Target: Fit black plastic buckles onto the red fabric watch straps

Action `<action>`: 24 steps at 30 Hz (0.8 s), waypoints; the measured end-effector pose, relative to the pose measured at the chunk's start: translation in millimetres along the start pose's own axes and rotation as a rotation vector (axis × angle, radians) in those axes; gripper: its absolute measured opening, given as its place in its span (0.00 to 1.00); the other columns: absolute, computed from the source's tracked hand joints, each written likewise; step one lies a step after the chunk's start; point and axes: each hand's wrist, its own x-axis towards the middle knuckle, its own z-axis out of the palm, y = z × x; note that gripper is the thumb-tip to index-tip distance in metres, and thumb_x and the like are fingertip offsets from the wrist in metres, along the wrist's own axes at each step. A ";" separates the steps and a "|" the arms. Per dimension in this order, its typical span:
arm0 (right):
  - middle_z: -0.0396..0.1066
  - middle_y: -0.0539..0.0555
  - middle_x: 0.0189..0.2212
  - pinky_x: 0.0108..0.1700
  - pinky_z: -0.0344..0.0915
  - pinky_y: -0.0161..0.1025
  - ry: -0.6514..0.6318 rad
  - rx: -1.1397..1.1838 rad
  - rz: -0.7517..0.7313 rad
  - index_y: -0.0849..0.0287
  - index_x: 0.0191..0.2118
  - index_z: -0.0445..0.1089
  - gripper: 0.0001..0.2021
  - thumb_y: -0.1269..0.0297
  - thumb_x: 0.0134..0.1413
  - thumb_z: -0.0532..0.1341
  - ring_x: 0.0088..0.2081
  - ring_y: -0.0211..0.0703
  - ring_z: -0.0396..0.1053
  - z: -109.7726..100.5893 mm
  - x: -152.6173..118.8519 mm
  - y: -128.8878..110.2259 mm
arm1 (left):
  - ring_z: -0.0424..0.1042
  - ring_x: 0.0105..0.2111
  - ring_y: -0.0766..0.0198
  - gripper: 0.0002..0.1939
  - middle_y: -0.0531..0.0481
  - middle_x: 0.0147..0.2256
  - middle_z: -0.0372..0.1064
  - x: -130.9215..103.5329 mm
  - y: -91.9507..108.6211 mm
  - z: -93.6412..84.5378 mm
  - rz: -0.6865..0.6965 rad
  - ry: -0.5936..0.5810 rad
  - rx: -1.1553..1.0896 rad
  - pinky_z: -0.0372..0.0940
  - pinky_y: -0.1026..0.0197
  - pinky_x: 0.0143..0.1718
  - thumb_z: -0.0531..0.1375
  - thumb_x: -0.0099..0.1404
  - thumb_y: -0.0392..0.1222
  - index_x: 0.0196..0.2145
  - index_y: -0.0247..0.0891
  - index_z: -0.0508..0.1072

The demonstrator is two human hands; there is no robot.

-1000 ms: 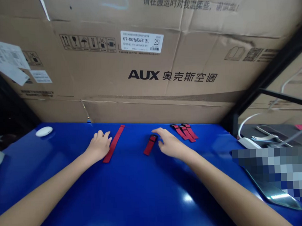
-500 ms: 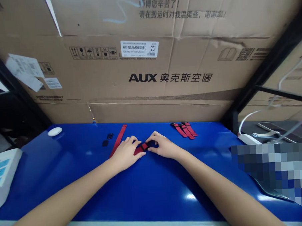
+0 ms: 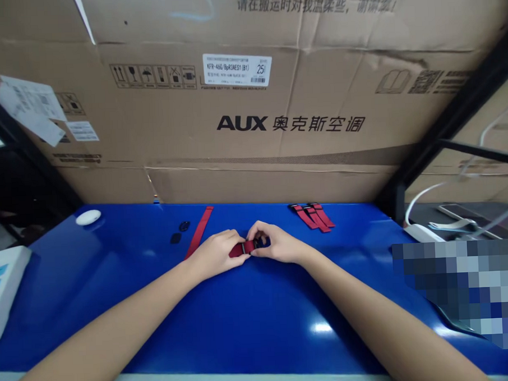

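Observation:
Between my hands is a short red webbing strap with a black buckle on it. My left hand grips the strap from the left, thumb below and fingers above. At the buckle end, my right hand pinches with thumb and index finger; its curled fingers partly hide the black part there. Just beyond my left hand a longer red strap lies flat, its near end running behind that hand. Two small black buckle pieces, one a ring-like buckle and one a flat black piece, lie left of it.
Several red straps with black buckles lie at the back right of the blue table. A white oval object and a white device are at left. A large cardboard box stands behind; black frame posts flank it.
My left hand's fingers have closed in around the strap and moved slightly right, closer to my right hand. The buckle now shows more clearly between them. The camera view has shifted a little.

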 end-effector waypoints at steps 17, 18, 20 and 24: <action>0.64 0.54 0.40 0.53 0.53 0.46 0.066 0.227 -0.033 0.59 0.22 0.65 0.08 0.67 0.49 0.61 0.48 0.47 0.60 2.7 0.7 -6.8 | 0.73 0.37 0.58 0.11 0.46 0.36 0.73 -2.9 6.4 -2.1 0.042 0.123 -0.074 0.68 0.58 0.40 0.64 0.59 0.43 0.39 0.37 0.73; 0.63 0.54 0.39 0.50 0.55 0.44 0.082 0.322 -0.029 0.59 0.21 0.65 0.08 0.67 0.48 0.61 0.47 0.47 0.61 0.6 -0.2 -7.1 | 0.73 0.36 0.59 0.11 0.47 0.36 0.73 -2.5 7.1 -2.7 0.029 0.138 -0.092 0.68 0.58 0.40 0.64 0.59 0.43 0.39 0.37 0.73; 0.63 0.53 0.35 0.43 0.57 0.41 0.088 0.502 -0.016 0.59 0.22 0.65 0.07 0.68 0.48 0.61 0.40 0.44 0.61 -2.9 -2.2 -7.1 | 0.73 0.36 0.60 0.11 0.47 0.36 0.73 -1.8 8.5 -4.3 -0.001 0.158 -0.123 0.67 0.58 0.40 0.64 0.59 0.44 0.39 0.38 0.73; 0.61 0.51 0.29 0.32 0.53 0.38 0.027 0.666 0.027 0.60 0.22 0.66 0.08 0.65 0.47 0.63 0.29 0.38 0.57 -4.9 -3.5 -5.6 | 0.72 0.35 0.61 0.11 0.49 0.36 0.73 -2.1 10.5 -8.0 -0.032 0.156 -0.157 0.67 0.59 0.39 0.64 0.59 0.44 0.39 0.39 0.74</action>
